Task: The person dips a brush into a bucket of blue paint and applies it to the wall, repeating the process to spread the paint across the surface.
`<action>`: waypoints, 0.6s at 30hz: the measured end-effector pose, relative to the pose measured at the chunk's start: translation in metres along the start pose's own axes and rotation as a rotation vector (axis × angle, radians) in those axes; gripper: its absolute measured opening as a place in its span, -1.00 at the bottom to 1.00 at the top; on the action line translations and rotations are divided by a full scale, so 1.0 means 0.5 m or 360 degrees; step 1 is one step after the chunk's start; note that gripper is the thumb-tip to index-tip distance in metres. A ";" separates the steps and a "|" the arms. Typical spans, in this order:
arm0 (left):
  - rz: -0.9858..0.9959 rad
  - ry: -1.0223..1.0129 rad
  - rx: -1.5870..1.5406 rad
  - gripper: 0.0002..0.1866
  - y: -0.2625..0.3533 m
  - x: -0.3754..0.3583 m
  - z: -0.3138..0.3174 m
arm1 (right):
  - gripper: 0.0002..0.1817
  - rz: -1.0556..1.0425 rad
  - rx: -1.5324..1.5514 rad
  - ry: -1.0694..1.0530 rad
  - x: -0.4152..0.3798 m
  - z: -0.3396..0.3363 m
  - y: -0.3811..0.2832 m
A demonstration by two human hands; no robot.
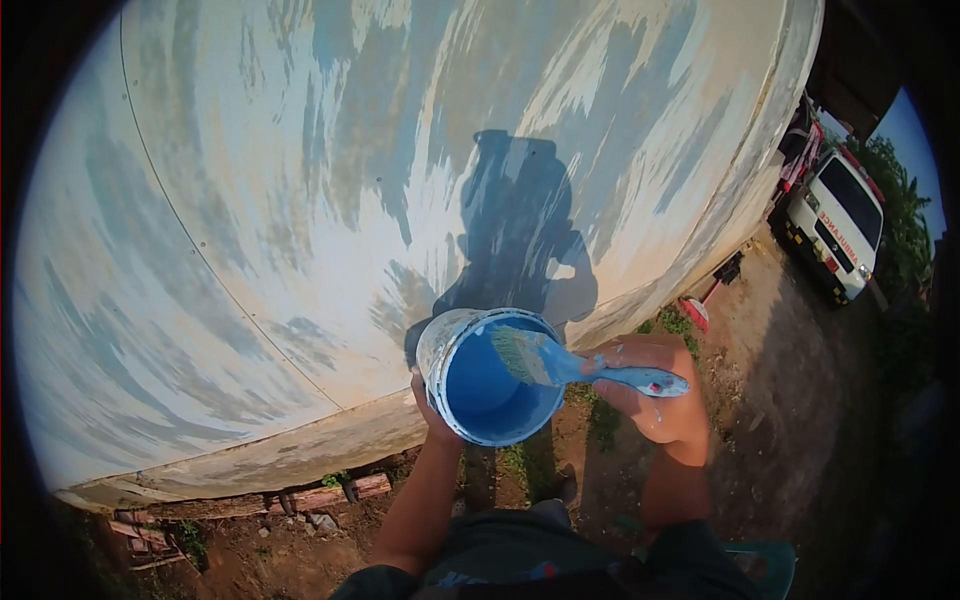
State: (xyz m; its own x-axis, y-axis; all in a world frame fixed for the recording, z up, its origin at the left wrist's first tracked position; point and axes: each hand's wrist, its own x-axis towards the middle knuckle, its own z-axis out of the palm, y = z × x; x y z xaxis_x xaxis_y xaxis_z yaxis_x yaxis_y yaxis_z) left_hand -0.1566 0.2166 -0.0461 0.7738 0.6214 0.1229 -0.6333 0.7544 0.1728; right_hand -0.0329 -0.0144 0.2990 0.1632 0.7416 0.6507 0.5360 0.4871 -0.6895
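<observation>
Paint bucket (487,378) held up before the curved wall (300,200), brush (560,365) being loaded.
The bucket is gripped from below by the left hand (437,415); the brush handle is clenched in the right hand (655,390) (bristles inside the rim), so lifting out without drips seems needed.

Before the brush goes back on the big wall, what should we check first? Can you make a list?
1. Left hand holds the paint bucket firmly: ok.
2. Right hand has a closed grip on the brush handle: ok.
3. Bristles over the bucket, so drips fall inside: ok.
4. Enough blue paint in the bucket: cannot tell, only coated walls show.
5. Wall within reach: ok, the person's shadow falls on it.
6. Footing on the ground: cannot tell, feet hidden.
</observation>
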 end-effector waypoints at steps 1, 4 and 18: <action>0.0003 0.0017 0.0026 -0.05 0.008 -0.030 0.107 | -0.72 0.0060 -0.0240 -0.0057 0.001 0.022 0.006; 0.0069 0.0009 0.0079 -0.05 0.001 -0.043 0.139 | -0.68 0.0169 -0.0570 -0.0170 -0.002 0.089 0.031; 0.0237 0.0104 0.0162 -0.12 0.019 -0.090 0.149 | -0.65 0.0521 -0.0885 -0.0188 -0.018 0.244 0.092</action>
State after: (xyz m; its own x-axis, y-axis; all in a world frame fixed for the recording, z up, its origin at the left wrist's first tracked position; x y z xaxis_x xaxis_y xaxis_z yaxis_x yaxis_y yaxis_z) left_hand -0.1965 0.1803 0.0228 0.6668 0.7396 0.0914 -0.7336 0.6297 0.2557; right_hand -0.1109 0.0576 0.2224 0.3157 0.8720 0.3742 0.8276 -0.0602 -0.5580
